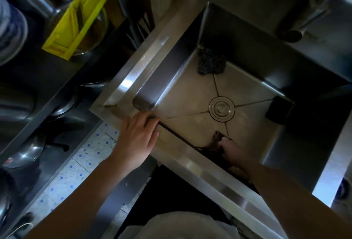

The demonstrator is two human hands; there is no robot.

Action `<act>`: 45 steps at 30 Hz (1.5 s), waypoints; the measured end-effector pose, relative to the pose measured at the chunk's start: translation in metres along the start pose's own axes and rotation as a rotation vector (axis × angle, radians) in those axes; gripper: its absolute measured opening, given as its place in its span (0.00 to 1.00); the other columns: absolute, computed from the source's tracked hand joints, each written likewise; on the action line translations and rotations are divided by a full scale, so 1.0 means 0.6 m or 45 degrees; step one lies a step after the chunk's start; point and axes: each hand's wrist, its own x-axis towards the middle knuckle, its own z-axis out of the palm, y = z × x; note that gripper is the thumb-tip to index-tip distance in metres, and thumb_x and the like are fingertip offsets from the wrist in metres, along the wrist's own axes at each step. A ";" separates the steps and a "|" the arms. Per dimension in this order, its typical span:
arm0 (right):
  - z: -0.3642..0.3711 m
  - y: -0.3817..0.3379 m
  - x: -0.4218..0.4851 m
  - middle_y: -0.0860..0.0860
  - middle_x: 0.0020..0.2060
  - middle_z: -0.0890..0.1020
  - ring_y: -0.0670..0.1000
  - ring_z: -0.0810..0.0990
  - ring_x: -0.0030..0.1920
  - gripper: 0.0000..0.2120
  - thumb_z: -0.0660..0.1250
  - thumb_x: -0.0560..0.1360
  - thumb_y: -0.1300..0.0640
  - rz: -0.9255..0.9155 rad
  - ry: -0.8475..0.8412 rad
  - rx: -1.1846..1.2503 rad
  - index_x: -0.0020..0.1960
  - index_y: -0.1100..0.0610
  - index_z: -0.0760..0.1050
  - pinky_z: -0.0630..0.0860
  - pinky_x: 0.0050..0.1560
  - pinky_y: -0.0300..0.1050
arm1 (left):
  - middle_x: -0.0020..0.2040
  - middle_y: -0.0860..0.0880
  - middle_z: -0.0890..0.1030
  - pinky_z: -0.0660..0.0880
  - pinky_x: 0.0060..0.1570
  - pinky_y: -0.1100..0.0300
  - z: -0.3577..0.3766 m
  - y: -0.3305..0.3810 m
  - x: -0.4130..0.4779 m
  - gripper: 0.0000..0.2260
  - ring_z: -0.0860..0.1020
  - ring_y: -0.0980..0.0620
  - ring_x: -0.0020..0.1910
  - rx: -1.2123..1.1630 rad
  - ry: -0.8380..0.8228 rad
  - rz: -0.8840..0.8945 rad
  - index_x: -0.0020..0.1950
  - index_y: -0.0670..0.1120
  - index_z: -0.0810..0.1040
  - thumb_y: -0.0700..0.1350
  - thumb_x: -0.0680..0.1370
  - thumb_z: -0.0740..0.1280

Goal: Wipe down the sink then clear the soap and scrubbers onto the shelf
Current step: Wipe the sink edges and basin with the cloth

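Note:
A square steel sink (pixel 144 63) fills the middle of the head view, with a round drain cover (pixel 222 109) at its centre. My right hand (pixel 233 153) is down inside the basin by the near wall, gripping a dark brown cloth (pixel 217 141) against the sink floor. My left hand (pixel 139 138) rests on the sink's near rim with its fingers curled over the edge. A dark wire scrubber (pixel 210 61) lies in the far corner of the basin. A black block-shaped sponge (pixel 279 110) sits against the right wall.
A steel tap (pixel 304 21) reaches over the far right of the sink. To the left, a shelf unit (pixel 62 98) holds steel bowls (pixel 28 155), pots and a yellow plastic slicer (pixel 76 18). Tiled floor (pixel 91 153) with blue dots shows below the rim.

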 end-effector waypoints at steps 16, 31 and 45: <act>-0.097 -0.118 -0.013 0.54 0.50 0.79 0.55 0.79 0.47 0.07 0.64 0.71 0.64 0.049 0.394 0.301 0.47 0.56 0.78 0.74 0.44 0.44 | 0.62 0.48 0.73 0.68 0.58 0.50 -0.025 -0.044 -0.034 0.16 0.72 0.48 0.60 -0.074 0.036 -0.069 0.63 0.48 0.72 0.50 0.77 0.58; -0.182 -0.227 -0.074 0.54 0.51 0.81 0.56 0.81 0.49 0.11 0.70 0.69 0.61 -0.082 0.775 0.358 0.52 0.55 0.80 0.73 0.46 0.40 | 0.67 0.50 0.68 0.62 0.66 0.49 -0.095 -0.074 -0.010 0.17 0.66 0.49 0.68 -0.108 0.190 -0.097 0.67 0.52 0.68 0.52 0.79 0.57; -0.300 -0.283 -0.143 0.41 0.43 0.71 0.37 0.72 0.37 0.07 0.70 0.72 0.59 -0.329 1.049 0.353 0.44 0.47 0.77 0.64 0.31 0.23 | 0.68 0.49 0.68 0.62 0.63 0.48 -0.203 -0.068 0.027 0.17 0.66 0.48 0.68 -0.054 0.290 -0.132 0.68 0.50 0.68 0.51 0.80 0.57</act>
